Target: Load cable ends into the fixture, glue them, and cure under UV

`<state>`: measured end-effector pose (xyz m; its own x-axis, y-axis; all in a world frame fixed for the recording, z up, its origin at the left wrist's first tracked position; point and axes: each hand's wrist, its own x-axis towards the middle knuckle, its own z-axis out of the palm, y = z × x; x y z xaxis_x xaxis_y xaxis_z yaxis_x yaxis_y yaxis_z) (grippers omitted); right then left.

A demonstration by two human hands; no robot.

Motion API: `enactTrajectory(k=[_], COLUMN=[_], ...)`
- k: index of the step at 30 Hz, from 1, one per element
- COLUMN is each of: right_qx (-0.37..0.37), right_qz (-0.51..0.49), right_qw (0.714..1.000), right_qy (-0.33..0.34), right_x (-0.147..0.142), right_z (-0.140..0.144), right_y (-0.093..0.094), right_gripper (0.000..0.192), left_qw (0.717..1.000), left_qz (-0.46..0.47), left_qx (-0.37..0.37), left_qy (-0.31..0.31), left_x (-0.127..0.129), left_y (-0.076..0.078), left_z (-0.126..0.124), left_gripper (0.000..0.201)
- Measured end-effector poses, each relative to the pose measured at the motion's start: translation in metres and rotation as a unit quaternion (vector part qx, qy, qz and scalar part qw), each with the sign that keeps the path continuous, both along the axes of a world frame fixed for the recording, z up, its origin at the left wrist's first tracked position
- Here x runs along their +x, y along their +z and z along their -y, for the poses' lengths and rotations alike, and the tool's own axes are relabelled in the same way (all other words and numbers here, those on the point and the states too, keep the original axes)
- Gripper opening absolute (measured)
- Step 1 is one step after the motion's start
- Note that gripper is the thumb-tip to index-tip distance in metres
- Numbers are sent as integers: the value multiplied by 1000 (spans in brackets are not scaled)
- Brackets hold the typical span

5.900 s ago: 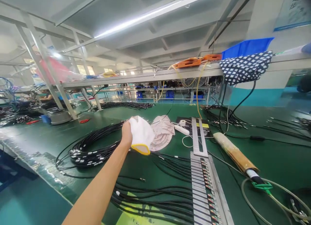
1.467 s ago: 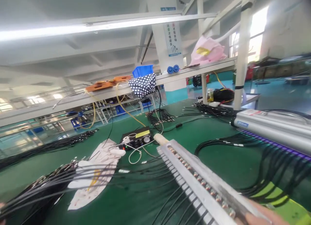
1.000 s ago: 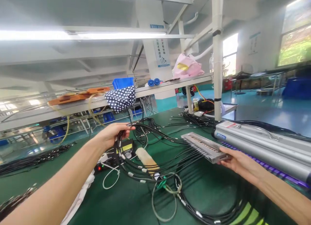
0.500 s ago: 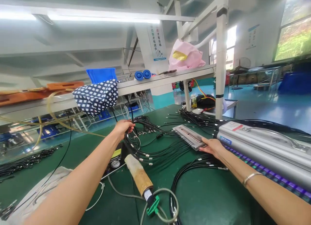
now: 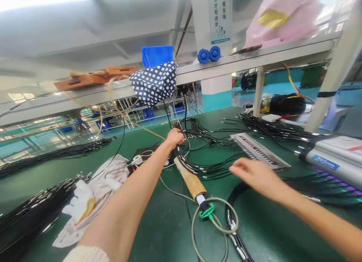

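My left hand is closed around a bundle of thin black cables with small metal ends. The bundle curves down from the hand and fans toward the right. My right hand is by the right side of these cables, its fingers bent together. Whether a cable is between the fingertips is hidden. Just behind the right hand lies a flat grey slotted tray, apart from the hand, with cables running to its left edge. Under the bundle a brown-and-white wrapped handle with a green clip lies on the green table.
A silver lamp housing sits at the right, glowing purple underneath. White gloves lie on cloth at the left, beside more black cables. A shelf crosses above the table's back, with patterned cloth hanging from it.
My right hand has let go of the grey tray and moved left toward the cables. My left hand still holds the bundle. The view has turned left and downward.
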<state>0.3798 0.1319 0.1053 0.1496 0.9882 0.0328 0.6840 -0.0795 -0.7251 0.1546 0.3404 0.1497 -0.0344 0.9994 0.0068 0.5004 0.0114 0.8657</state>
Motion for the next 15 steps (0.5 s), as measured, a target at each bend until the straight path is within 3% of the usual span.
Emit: enactTrajectory(k=[3,6,10,15], right_qx=[-65,-98,-96,-54], right_qz=[31,58,71,76], right_qw=[993,985,982,984], right_qy=[97,127,146,150], right_x=[-76,-125,-156,-168], right_z=[21,28,18,10], right_y=[3,2,-1,-20], right_gripper=[37,42,40,33], left_qw=[1000,1000,1000,991], left_qz=[-1,-8,-26,-117], left_qx=[-5,-9,-4,49], left_qy=[-11,-18,-2,35], left_x=[2,4,4,-7], left_y=[8,15,15,0], left_z=[5,13,31,64], left_gripper=[35,35,33,27])
